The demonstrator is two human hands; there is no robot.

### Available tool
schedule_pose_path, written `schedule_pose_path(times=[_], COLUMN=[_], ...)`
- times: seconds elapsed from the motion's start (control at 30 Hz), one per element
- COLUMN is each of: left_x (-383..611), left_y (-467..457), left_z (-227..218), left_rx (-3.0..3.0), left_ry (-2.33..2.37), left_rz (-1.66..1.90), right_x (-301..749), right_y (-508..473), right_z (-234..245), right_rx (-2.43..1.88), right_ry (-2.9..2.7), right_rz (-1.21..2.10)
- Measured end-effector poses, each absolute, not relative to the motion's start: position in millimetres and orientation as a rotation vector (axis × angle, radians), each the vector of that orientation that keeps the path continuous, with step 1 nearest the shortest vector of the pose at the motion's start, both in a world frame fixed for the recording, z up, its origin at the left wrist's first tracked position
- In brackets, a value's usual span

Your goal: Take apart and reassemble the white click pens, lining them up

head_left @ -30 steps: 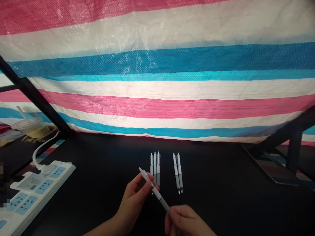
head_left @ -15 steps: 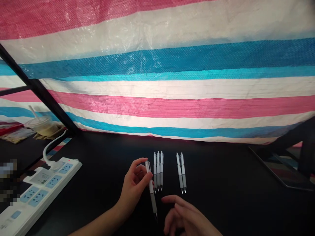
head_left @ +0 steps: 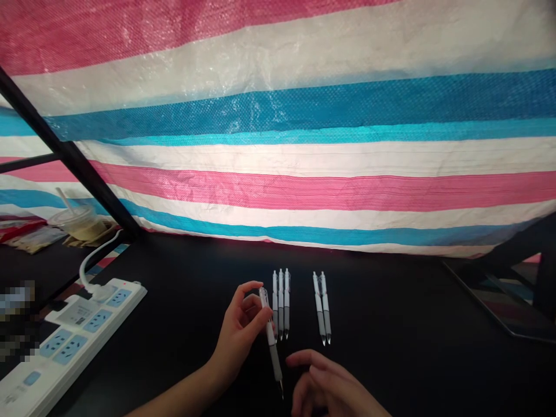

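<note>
My left hand [head_left: 244, 319] pinches a white pen with a grey grip [head_left: 274, 359] by its upper part, its tip pointing down toward me. Just beyond it, three similar pens [head_left: 281, 301] lie side by side on the black table [head_left: 195, 266], one partly covered by my fingers. A pair of pens [head_left: 322, 307] lies to their right, tips toward me. My right hand [head_left: 330, 385] hovers at the bottom, right of the held pen and apart from it. Its index finger is stretched out, the others loosely curled with nothing visible in them.
On the left lies a white power strip [head_left: 78, 341] with a plugged-in cable. Beyond it are a plastic cup with a straw [head_left: 76, 220] and a black frame bar [head_left: 87, 179]. A dark flat panel [head_left: 490, 301] rests at the right. Striped sheeting [head_left: 304, 191] hangs behind.
Almost nothing differs. The whole view has shifted slightly, and both hands and the held pen appear a little lower and to the right.
</note>
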State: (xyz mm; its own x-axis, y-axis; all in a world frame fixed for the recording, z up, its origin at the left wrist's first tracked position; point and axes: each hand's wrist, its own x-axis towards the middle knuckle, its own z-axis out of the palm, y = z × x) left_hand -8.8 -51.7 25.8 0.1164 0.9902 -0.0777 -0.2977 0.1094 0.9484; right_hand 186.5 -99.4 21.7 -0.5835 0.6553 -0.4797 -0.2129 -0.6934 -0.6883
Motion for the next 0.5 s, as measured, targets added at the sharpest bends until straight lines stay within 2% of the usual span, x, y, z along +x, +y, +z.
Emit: schedule_pose_path(times=[0.5], left_x=[-11.8], left_y=[-47.4], left_z=[24.3], left_rx=[0.938], left_ry=[0.966], left_rz=[1.213], right_x=[188.9], right_y=[-99.1], right_z=[18.6], right_rx=[-0.992], right_ry=[-0.798], right_rz=[2.297])
